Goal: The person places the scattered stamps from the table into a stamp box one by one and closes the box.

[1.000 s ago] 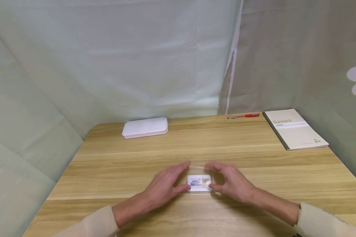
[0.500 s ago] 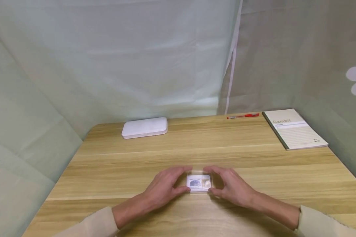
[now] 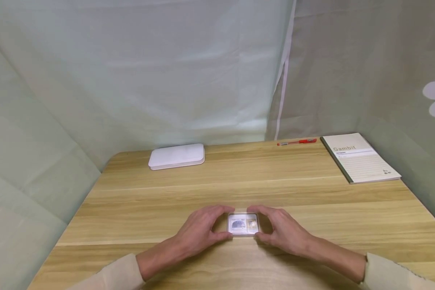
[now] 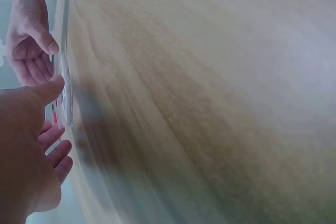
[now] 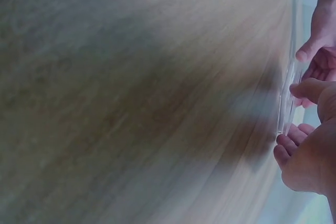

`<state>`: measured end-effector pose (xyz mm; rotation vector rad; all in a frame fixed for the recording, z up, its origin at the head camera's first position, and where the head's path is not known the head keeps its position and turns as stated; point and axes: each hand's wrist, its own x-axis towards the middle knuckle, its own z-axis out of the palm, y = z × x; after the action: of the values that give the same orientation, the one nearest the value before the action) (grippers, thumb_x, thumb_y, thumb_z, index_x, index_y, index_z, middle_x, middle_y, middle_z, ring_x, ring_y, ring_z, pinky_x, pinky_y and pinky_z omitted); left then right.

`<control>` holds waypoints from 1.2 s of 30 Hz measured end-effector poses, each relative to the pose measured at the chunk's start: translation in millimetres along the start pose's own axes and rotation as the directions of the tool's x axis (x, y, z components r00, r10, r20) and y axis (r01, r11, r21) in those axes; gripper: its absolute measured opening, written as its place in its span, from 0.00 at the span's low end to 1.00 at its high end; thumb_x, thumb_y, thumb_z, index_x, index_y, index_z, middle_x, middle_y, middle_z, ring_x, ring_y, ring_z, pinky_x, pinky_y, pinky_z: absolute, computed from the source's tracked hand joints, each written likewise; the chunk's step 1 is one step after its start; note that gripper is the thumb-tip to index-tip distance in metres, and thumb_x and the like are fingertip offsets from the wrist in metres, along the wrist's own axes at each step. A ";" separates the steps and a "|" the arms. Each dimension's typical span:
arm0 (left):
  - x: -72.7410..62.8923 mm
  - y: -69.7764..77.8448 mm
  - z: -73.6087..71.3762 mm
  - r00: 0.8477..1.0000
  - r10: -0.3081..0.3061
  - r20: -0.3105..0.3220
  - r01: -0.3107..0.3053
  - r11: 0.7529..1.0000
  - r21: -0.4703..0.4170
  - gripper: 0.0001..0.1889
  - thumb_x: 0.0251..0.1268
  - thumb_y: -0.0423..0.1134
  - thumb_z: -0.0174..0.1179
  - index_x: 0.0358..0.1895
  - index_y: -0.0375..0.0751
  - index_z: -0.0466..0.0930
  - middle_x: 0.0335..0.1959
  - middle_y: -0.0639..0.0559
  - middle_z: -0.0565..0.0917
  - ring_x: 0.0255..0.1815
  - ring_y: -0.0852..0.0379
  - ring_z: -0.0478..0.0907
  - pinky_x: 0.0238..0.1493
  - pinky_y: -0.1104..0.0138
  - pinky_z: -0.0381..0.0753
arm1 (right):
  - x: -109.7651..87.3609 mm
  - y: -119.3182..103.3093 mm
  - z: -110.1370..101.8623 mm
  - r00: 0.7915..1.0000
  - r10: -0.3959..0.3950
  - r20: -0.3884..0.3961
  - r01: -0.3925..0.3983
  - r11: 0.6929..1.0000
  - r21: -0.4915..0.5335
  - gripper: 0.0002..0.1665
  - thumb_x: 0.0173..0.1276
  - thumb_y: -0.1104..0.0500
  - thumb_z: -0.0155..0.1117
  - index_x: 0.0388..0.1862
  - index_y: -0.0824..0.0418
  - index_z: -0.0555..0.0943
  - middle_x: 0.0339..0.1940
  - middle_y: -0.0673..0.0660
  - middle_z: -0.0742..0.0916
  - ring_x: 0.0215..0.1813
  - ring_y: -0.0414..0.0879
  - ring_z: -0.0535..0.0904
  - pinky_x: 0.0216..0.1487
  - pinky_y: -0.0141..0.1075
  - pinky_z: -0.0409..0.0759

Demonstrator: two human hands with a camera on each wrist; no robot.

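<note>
A small flat clear case (image 3: 243, 233) lies on the table in front of the person, with two stamp-like pictures (image 3: 238, 224) on a white card inside. Its clear lid (image 4: 69, 103) sits level over the card. My left hand (image 3: 203, 225) holds the lid by its left side, thumb at the near corner and fingers at the far one. At the opposite side, my right hand (image 3: 284, 231) grips the lid the same way. Seen from the right wrist, the lid's edge (image 5: 284, 111) runs between thumb and fingertips, close over the wood.
At the back left of the wooden table (image 3: 166, 201) lies a white flat box (image 3: 177, 156). A red pen (image 3: 297, 142) is along the back edge, and a notebook (image 3: 360, 158) lies at the back right. Curtains (image 3: 166, 80) hang behind the table.
The clear lid has come down from a tilted position, far edge raised, to lie level over the card. Both hands' fingers have lowered with it and stayed at its sides.
</note>
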<state>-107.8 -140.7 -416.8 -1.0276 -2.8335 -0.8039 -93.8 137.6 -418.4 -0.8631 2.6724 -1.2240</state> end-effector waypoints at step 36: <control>-2.4 -3.1 3.5 1.000 0.010 0.002 -0.010 0.999 0.046 0.31 0.61 0.54 0.79 0.65 0.51 0.80 0.63 0.57 0.85 0.64 0.56 0.81 0.64 0.55 0.82 | -0.8 0.7 3.0 1.000 0.013 0.015 -0.013 1.000 0.000 0.37 0.62 0.66 0.80 0.69 0.65 0.78 0.65 0.61 0.86 0.65 0.53 0.81 0.66 0.56 0.79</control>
<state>-107.2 -142.4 -421.7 -1.0359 -2.8313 -0.7331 -92.6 136.4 -421.1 -0.8501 2.6619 -1.2096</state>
